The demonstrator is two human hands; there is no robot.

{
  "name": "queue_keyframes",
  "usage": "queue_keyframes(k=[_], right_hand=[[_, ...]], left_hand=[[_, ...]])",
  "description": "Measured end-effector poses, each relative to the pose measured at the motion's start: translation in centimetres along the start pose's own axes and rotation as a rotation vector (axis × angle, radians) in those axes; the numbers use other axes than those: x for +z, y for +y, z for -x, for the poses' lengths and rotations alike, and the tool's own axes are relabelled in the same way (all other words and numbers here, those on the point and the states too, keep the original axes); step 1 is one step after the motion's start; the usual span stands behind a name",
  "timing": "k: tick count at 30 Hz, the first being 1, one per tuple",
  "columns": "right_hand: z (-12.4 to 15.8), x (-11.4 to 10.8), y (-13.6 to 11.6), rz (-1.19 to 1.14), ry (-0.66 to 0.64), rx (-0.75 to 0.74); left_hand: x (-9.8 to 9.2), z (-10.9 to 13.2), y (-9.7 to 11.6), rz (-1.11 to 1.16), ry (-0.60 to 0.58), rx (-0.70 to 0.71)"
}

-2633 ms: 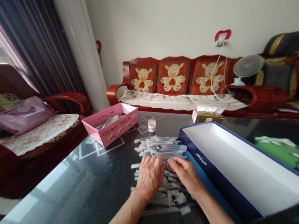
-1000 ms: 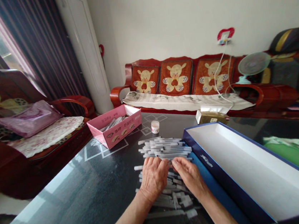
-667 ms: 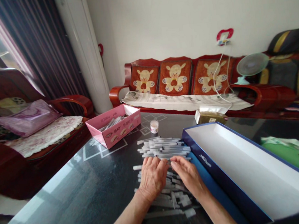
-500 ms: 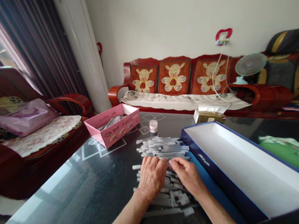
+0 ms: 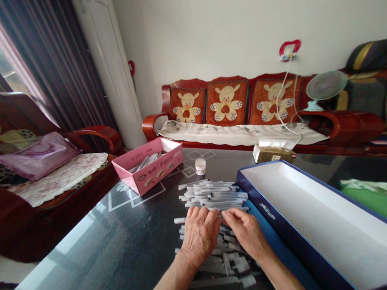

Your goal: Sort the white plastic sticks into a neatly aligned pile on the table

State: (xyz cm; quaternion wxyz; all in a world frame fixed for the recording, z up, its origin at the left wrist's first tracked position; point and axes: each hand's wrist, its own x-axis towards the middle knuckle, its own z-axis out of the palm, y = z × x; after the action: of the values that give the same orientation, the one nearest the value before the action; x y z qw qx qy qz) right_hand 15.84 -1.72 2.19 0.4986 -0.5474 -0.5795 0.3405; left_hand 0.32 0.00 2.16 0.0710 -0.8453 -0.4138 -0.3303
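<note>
My left hand [image 5: 201,233] is closed around a white pen [image 5: 179,220], whose end sticks out to the left of my fist. My right hand [image 5: 243,225] pinches close beside it, thumb and forefinger together at the pen's other end; the small part between those fingertips is mostly hidden. Beyond my hands lies a pile of translucent white pens [image 5: 216,193], side by side on the dark table. More pens [image 5: 211,268] and several loose clear caps [image 5: 240,264] lie under and in front of my wrists, partly covered by them.
A pink box [image 5: 151,171] with pens inside stands at the back left, near a small white tub [image 5: 200,166]. On the right is a long blue box [image 5: 256,203] with a white inside. Behind it sit a tissue box [image 5: 273,151] and a green-and-white bag [image 5: 378,201].
The view has shifted slightly, so everything sits a little lower and further right. Both hands stay together at the pen, with hardly any change in grip.
</note>
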Motion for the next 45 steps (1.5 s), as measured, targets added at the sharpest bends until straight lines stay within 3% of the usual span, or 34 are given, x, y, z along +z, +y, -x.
queue_keyframes(k=[11,17,22,28,38,45], right_hand=[[-0.1,-0.2,-0.7,0.0,0.045,0.006],[-0.9,-1.1,0.9,-0.02,0.103,0.042],[-0.7,-1.0,1.8,0.122,0.068,-0.033],[-0.1,-0.2,0.8,0.268,-0.014,-0.22],[-0.1,0.0,0.5,0.201,0.076,-0.299],[-0.3,-1.3,0.3,0.156,0.186,-0.073]], left_hand=[[0.3,-0.1,-0.2,-0.064,0.059,-0.001],[0.4,-0.2,-0.4,-0.079,0.052,-0.035],[0.4,-0.2,-0.7,-0.067,0.029,-0.044],[0.7,0.0,-0.8,-0.053,0.013,-0.021],[1.1,0.2,-0.7,0.004,-0.06,0.023],[-0.1,0.0,-0.3,-0.075,0.015,-0.049]])
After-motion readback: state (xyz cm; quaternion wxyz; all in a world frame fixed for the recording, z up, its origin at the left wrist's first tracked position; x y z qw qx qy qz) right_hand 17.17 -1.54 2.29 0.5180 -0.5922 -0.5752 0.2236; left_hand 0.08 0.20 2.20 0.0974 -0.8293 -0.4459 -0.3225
